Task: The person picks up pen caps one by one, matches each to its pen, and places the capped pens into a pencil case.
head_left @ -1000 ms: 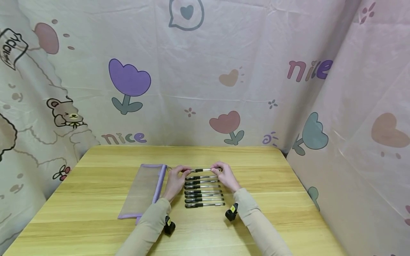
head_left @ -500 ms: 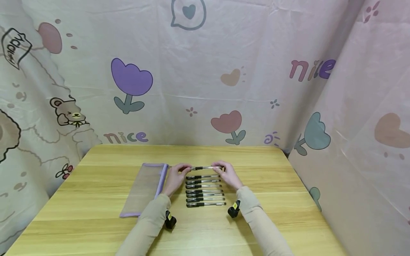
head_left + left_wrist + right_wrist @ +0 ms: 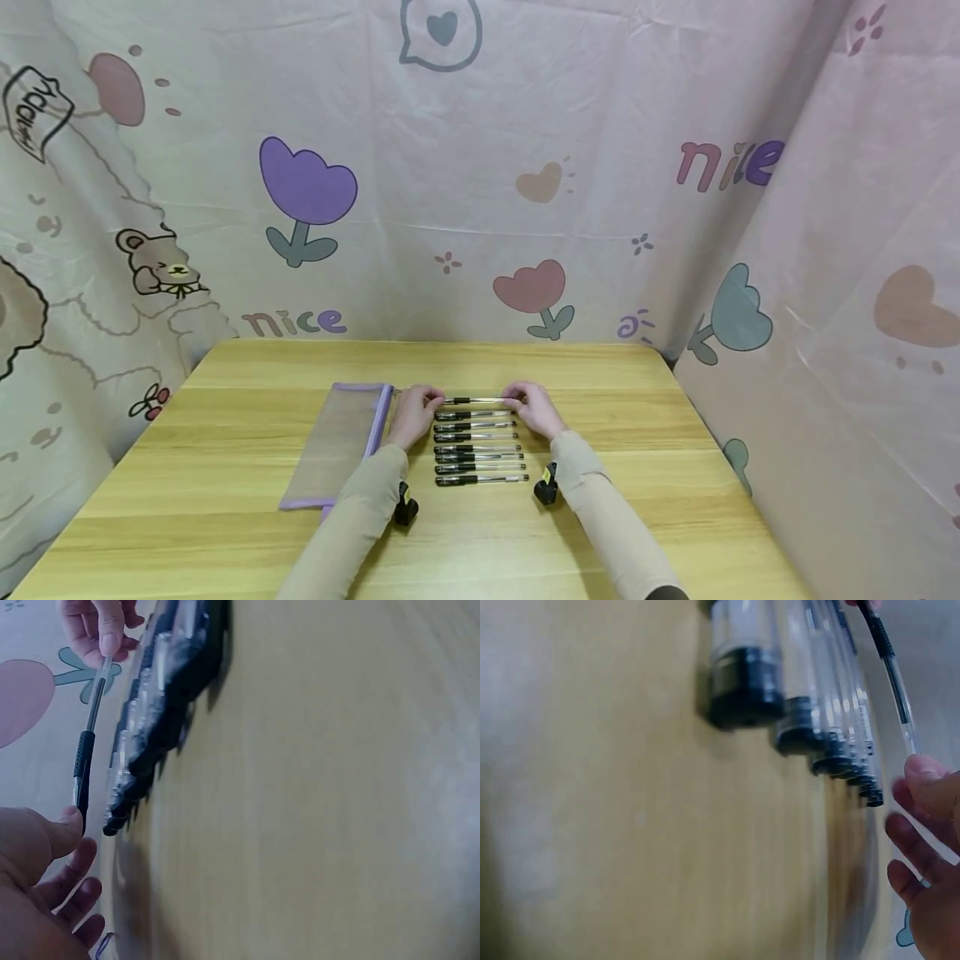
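Between my two hands a clear-barrelled gel pen (image 3: pixel 474 401) with a black grip lies crosswise, just beyond a row of similar pens. My left hand (image 3: pixel 415 413) pinches its black capped end, and my right hand (image 3: pixel 534 409) pinches the clear tail end. In the left wrist view the pen (image 3: pixel 85 754) runs from the left thumb up to the right hand's fingertips. The right wrist view shows the right thumb (image 3: pixel 925 774) on the pen's tail. Below it, several black-capped pens (image 3: pixel 480 480) lie parallel, caps to the left.
A mesh zip pouch (image 3: pixel 330 450) with lilac edging lies flat left of the pens, close to my left forearm. The wooden table (image 3: pixel 637 517) ends at a printed cloth (image 3: pixel 442 150) behind and at the sides. Small black cameras (image 3: pixel 406 510) sit at both wrists.
Both hands rose slightly with the pen half a second ago, then came down and nearer the row. The other pens and the pouch stay in place.
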A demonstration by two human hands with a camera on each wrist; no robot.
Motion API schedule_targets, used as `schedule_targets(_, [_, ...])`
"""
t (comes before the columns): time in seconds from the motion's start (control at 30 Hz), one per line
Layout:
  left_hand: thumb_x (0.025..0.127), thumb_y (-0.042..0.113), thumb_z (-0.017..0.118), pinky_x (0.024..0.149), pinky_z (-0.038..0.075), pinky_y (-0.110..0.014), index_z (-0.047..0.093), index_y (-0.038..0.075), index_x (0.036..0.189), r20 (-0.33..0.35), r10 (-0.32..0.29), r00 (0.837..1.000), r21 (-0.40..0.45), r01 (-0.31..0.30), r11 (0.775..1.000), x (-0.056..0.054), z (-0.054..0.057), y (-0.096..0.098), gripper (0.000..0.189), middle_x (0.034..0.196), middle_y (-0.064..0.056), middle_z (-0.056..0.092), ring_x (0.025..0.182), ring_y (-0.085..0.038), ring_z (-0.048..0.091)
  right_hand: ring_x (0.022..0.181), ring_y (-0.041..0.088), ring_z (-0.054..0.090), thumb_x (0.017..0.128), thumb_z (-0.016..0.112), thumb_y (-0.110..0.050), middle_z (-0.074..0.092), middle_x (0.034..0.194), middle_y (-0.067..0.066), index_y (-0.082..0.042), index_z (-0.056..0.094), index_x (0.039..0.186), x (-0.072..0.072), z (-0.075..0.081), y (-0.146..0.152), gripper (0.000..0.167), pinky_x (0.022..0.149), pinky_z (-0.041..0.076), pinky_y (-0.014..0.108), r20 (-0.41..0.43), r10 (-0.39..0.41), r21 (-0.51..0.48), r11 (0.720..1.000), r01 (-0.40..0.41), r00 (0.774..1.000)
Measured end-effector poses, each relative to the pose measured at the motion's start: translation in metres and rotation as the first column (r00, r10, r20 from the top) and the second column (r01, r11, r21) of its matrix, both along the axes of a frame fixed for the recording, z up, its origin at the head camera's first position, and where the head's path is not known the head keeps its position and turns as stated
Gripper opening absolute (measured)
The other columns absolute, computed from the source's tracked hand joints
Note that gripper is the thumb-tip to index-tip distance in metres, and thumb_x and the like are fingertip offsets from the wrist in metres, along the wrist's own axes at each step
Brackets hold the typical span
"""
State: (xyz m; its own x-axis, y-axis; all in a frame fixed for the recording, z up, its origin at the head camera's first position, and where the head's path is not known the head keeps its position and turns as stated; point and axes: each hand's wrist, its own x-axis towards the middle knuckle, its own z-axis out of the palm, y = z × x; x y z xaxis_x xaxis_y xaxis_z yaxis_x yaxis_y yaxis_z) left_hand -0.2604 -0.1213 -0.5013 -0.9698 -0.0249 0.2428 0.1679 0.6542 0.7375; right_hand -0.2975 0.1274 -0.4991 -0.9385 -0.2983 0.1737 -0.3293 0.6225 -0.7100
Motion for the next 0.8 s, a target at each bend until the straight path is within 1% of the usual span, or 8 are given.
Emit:
schedule_targets(0.07, [0.095,0.014,0.068,0.087,0.049,-0.046,0.077,0.008,0.100,0.010,0.033,0.999,-0.045,-0.032,0.998,-0.001,-0.002,0.001,0.012,0.098,-0.011,0.075,0.094,-0.029,0.066,0.088,0.018,0.060,0.093,0.070,-0.007,0.070,0.096,0.009,-0.006,0.073,0.097,-0.001,0.000,-0.001,0.005,0.083,0.051,0.036,0.000,-0.011,0.020,1.000,0.011,1.000])
schedule_targets(0.13, [0.095,0.018,0.069,0.096,0.044,-0.051,0.078,0.012,0.099,0.030,0.062,0.998,-0.070,-0.060,0.996,-0.002,-0.005,0.001,0.012,0.103,-0.010,0.075,0.105,-0.032,0.063,0.088,0.019,0.059,0.092,0.071,-0.008,0.070,0.098,0.010,-0.006,0.074,0.095,-0.003,0.000,-0.003,0.004,0.084,0.050,0.037,0.000,-0.023,0.033,0.999,0.023,1.000])
schedule_targets(0.2, [0.096,0.019,0.068,0.101,0.038,-0.055,0.078,0.014,0.100,0.041,0.078,0.996,-0.089,-0.074,0.993,-0.003,-0.007,0.002,0.012,0.106,-0.009,0.074,0.111,-0.035,0.059,0.088,0.019,0.057,0.091,0.072,-0.008,0.069,0.100,0.010,-0.007,0.074,0.094,-0.004,-0.001,-0.003,0.004,0.083,0.048,0.037,-0.001,-0.027,0.047,0.999,0.027,1.000])
schedule_targets(0.27, [0.096,0.019,0.068,0.104,0.035,-0.057,0.078,0.014,0.099,0.047,0.088,0.995,-0.095,-0.084,0.992,-0.003,-0.008,0.002,0.012,0.107,-0.009,0.074,0.114,-0.036,0.057,0.089,0.019,0.058,0.091,0.072,-0.008,0.069,0.101,0.010,-0.007,0.075,0.093,-0.005,-0.002,-0.004,0.004,0.084,0.048,0.036,0.000,-0.025,0.062,0.998,0.025,1.000])
schedule_targets(0.4, [0.095,0.020,0.069,0.105,0.033,-0.057,0.079,0.017,0.099,0.055,0.107,0.993,-0.112,-0.100,0.989,-0.005,-0.010,0.003,0.012,0.107,-0.008,0.076,0.115,-0.036,0.056,0.092,0.020,0.061,0.092,0.071,-0.006,0.070,0.103,0.011,-0.007,0.076,0.093,-0.007,-0.004,-0.003,0.005,0.084,0.051,0.038,0.000,-0.018,0.081,0.997,0.018,1.000])
schedule_targets(0.57, [0.094,0.022,0.070,0.105,0.033,-0.055,0.080,0.019,0.099,0.070,0.126,0.990,-0.116,-0.117,0.986,-0.007,-0.010,0.005,0.012,0.109,-0.006,0.077,0.117,-0.035,0.055,0.097,0.023,0.063,0.092,0.071,-0.005,0.070,0.106,0.012,-0.008,0.077,0.095,-0.010,-0.007,-0.003,0.007,0.089,0.053,0.042,0.008,-0.033,0.078,0.996,0.032,0.999])
schedule_targets(0.63, [0.094,0.022,0.070,0.104,0.033,-0.055,0.080,0.019,0.098,0.075,0.130,0.989,-0.113,-0.121,0.986,-0.007,-0.009,0.005,0.011,0.108,-0.006,0.077,0.117,-0.035,0.055,0.098,0.024,0.063,0.092,0.071,-0.006,0.070,0.107,0.012,-0.008,0.077,0.095,-0.011,-0.007,-0.002,0.007,0.090,0.053,0.043,0.024,-0.042,0.068,0.997,0.040,0.999])
schedule_targets(0.8, [0.094,0.022,0.071,0.103,0.033,-0.055,0.080,0.018,0.098,0.085,0.134,0.987,-0.106,-0.125,0.987,-0.005,-0.008,0.006,0.011,0.108,-0.006,0.077,0.117,-0.035,0.055,0.096,0.024,0.063,0.092,0.071,-0.004,0.070,0.106,0.012,-0.007,0.077,0.095,-0.011,-0.008,-0.002,0.007,0.088,0.053,0.042,0.017,-0.032,0.076,0.997,0.031,0.999])
